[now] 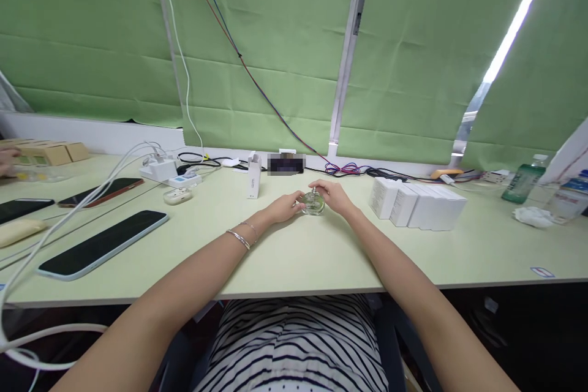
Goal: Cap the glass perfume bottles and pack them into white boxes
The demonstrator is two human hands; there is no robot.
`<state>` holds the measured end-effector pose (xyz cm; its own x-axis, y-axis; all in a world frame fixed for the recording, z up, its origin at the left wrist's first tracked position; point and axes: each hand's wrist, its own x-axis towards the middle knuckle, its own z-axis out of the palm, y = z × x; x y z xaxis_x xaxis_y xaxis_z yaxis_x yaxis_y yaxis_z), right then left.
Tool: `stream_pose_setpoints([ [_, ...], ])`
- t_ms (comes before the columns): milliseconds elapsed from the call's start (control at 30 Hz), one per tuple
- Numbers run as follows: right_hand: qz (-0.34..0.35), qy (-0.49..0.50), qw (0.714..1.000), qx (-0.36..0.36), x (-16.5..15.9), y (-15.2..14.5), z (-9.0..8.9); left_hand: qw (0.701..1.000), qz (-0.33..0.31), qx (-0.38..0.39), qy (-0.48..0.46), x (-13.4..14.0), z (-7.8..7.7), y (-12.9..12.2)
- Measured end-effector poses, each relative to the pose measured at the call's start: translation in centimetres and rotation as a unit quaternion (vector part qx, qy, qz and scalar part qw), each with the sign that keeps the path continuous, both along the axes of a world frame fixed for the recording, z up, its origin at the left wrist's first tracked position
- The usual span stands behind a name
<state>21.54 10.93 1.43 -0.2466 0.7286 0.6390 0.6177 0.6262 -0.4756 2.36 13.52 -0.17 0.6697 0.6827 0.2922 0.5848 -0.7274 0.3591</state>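
Observation:
A round, clear glass perfume bottle stands on the table in front of me. My left hand is closed on its left side, thumb and fingers at the glass. From the right, my right hand pinches at the narrow neck and spray top of the bottle; its fingertips partly hide that top. Left of the bottle, a slim white box stands upright with its upper end apparently open. Several white boxes are lined up in a row to the right of my right hand.
Phones lie at the left by white cables and a power strip. An earbud case sits nearby. Dark cables run along the back edge. A green bottle and crumpled tissue are at the right. Another person's hand shows far left.

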Motion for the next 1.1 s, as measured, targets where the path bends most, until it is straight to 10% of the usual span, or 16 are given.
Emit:
stream_pose_setpoints([
  [1100,-0.031,-0.048,0.998,0.018,0.4,0.2,0.9,1.0,0.004,0.013,0.013,0.0,0.0,0.0],
])
